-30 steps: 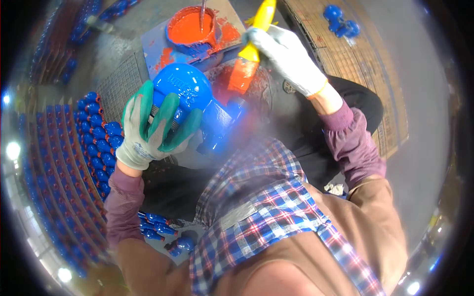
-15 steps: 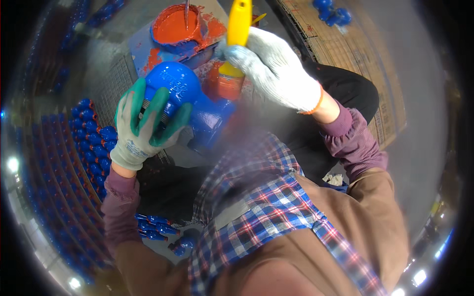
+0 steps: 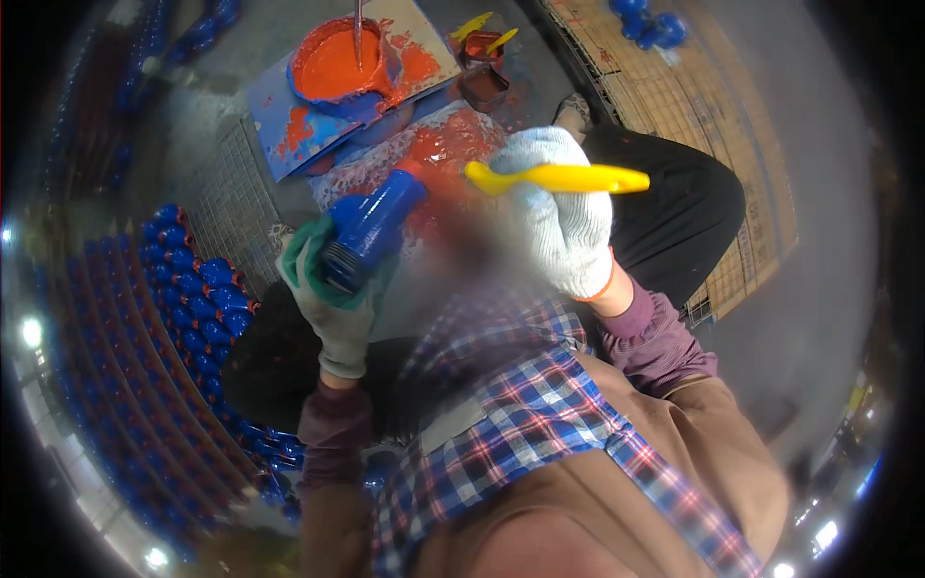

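Note:
My left hand (image 3: 328,303), in a grey and green glove, is wrapped round a glossy blue pipe fitting (image 3: 378,226) with a dark threaded end. The fitting slants, its far end orange-red and its threaded end near my palm. My right hand (image 3: 562,217), in a white knitted glove, grips a paintbrush (image 3: 578,179) by its yellow handle, which points right. The brush's head is toward the fitting's far end; blur there hides whether they touch. Beyond sits a blue-rimmed pot (image 3: 383,87) of orange-red paint with a thin stick in it, on a paint-smeared board (image 3: 275,130).
Two small dark tubs (image 3: 485,89) stand right of the board, with yellow-handled tools at the farther one. Paint-spattered plastic sheeting (image 3: 332,188) lies below the board. Many blue fittings (image 3: 198,303) with red ends are lined up at left. More blue pieces (image 3: 660,29) rest on brown slatted boards (image 3: 674,87).
My left hand has turned the blue fitting, so its threaded end now shows near my palm, and moved right and nearer. The brush has swung from upright to nearly level, lower down.

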Tool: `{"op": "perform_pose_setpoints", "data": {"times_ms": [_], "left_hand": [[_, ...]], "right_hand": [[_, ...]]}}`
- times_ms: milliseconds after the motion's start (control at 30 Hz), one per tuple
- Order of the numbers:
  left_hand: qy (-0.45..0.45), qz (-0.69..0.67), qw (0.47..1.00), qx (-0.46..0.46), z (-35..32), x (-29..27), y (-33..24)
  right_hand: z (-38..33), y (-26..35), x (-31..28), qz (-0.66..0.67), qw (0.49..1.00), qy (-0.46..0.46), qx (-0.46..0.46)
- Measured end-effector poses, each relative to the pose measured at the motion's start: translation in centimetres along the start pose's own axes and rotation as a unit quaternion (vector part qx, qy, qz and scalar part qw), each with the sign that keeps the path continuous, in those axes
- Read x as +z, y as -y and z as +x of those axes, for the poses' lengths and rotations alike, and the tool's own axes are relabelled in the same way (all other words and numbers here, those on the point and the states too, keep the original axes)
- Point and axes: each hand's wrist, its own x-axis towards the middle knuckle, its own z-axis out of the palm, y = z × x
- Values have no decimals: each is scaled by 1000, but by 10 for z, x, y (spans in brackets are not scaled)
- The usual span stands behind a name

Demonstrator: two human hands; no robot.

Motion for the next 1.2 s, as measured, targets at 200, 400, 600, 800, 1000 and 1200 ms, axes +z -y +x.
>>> {"op": "perform_pose_setpoints", "data": {"times_ms": [200, 400, 600, 800, 1000, 1200], "left_hand": [[21, -363, 831, -420, -15, 19, -41], [135, -446, 795, -387, -44, 33, -17], [205, -475, 751, -411, -34, 30, -10], [266, -365, 824, -344, -66, 32, 6], [81, -819, 230, -519, -61, 18, 28], [39, -732, 463, -498, -64, 18, 27]], "right_hand": [[-12, -7, 9, -83, 996, 32, -22], [-18, -22, 12, -112, 986, 121, -39], [-10, -29, 2, -128, 970, 194, -63], [2, -24, -17, -120, 959, 250, -58], [-7, -24, -12, -72, 995, 63, -18], [14, -10, 10, 20, 997, 25, 72]]}}
